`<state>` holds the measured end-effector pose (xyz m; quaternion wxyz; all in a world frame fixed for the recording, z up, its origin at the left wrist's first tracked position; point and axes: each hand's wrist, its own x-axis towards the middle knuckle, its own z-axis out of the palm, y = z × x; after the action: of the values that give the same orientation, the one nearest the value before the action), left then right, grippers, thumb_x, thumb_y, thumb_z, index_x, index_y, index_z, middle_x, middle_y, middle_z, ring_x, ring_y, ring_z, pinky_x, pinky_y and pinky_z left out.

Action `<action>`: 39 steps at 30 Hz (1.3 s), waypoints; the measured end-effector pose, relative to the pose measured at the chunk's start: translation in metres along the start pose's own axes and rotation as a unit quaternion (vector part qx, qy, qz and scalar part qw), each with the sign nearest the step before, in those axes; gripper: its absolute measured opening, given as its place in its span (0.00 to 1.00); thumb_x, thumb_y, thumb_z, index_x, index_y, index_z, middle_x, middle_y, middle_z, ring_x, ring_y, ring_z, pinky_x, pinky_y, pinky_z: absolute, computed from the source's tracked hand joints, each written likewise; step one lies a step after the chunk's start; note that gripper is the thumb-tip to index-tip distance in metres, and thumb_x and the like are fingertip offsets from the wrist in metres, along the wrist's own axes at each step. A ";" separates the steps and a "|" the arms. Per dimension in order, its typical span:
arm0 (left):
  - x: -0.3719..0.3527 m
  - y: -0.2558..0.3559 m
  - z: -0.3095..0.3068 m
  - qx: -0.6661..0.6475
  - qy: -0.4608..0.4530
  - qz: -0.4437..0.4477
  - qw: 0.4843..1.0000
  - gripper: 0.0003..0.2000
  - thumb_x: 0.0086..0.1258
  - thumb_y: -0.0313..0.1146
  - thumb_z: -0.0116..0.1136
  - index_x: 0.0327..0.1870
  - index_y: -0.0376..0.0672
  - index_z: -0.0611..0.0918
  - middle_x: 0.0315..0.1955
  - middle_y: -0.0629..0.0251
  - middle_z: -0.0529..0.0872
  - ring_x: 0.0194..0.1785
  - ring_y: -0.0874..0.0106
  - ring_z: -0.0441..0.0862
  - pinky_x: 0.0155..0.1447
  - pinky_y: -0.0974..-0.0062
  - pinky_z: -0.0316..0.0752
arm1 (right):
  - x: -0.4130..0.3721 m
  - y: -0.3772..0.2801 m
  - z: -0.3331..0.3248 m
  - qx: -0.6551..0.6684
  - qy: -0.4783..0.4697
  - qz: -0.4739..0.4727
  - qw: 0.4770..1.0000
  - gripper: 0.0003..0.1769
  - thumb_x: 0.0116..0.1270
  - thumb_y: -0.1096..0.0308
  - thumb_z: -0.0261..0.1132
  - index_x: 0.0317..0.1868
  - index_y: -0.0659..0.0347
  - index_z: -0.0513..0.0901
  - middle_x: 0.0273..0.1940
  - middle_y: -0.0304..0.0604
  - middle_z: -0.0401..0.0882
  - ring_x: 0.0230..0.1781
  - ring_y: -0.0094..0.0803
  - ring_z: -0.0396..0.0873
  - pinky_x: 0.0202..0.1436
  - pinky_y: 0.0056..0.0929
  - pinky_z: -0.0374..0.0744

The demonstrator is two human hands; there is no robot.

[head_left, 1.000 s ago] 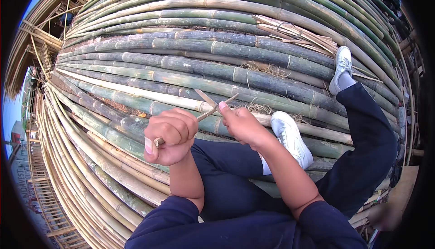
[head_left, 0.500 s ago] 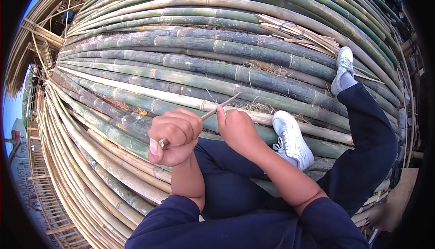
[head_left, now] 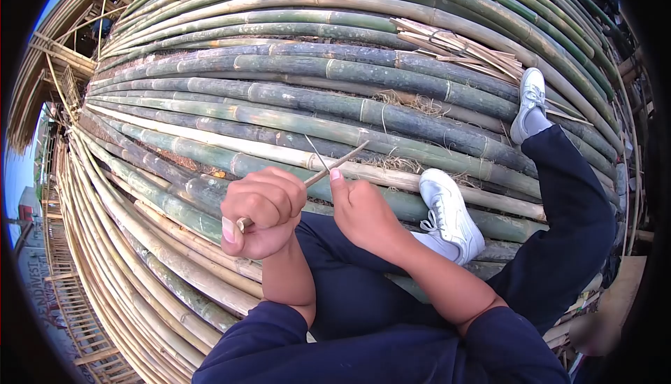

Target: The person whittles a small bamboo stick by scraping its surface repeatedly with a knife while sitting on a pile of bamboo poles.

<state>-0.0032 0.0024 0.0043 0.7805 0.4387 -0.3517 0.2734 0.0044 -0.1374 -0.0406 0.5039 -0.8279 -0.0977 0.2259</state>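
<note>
My left hand is closed in a fist around a thin bamboo stick, its short end poking out by the thumb and the longer part slanting up to the right. Close beside it, my right hand is closed, thumb raised and pressed at the stick's side. A narrow, pointed sliver rises across the stick just ahead of this thumb. What the right fingers wrap around is hidden; I cannot tell whether the sliver belongs to it.
Long bamboo poles lie side by side under and around me. A tied bundle of split strips rests beyond the hands. My white shoes stand on the poles to the right. Dry shavings lie scattered between them.
Both hands have shifted slightly left with the stick. The narrow sliver stands out longer and further left along the stick. Both grips stay closed.
</note>
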 end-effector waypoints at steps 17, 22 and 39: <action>0.002 0.003 -0.008 -0.020 0.001 -0.002 1.000 0.27 0.75 0.48 0.44 0.13 0.45 0.59 0.06 0.71 0.58 0.07 0.78 0.52 0.11 0.78 0.51 | 0.061 0.072 0.007 0.029 0.001 0.174 0.984 0.43 0.78 0.43 0.41 0.29 0.78 0.83 0.30 0.74 0.80 0.38 0.66 0.81 0.50 0.53 0.76; 0.002 0.001 -0.002 -0.012 -0.003 -0.012 1.000 0.27 0.76 0.49 0.43 0.13 0.45 0.58 0.06 0.71 0.57 0.07 0.78 0.51 0.11 0.78 0.50 | 0.027 0.015 -0.012 0.037 -0.047 0.138 0.989 0.41 0.78 0.41 0.41 0.21 0.71 0.74 0.19 0.57 0.72 0.20 0.49 0.73 0.27 0.44 0.70; 0.002 0.002 -0.004 -0.009 0.013 -0.011 1.000 0.25 0.71 0.47 0.44 0.13 0.45 0.58 0.06 0.71 0.57 0.07 0.77 0.52 0.12 0.78 0.50 | 0.076 0.068 0.010 -0.130 0.008 0.096 0.987 0.41 0.79 0.43 0.40 0.36 0.78 0.82 0.36 0.71 0.82 0.43 0.66 0.81 0.54 0.54 0.76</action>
<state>-0.0027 0.0072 0.0053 0.7917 0.4320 -0.3389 0.2677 0.0622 -0.1322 -0.1253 0.3691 -0.8937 -0.0423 0.2515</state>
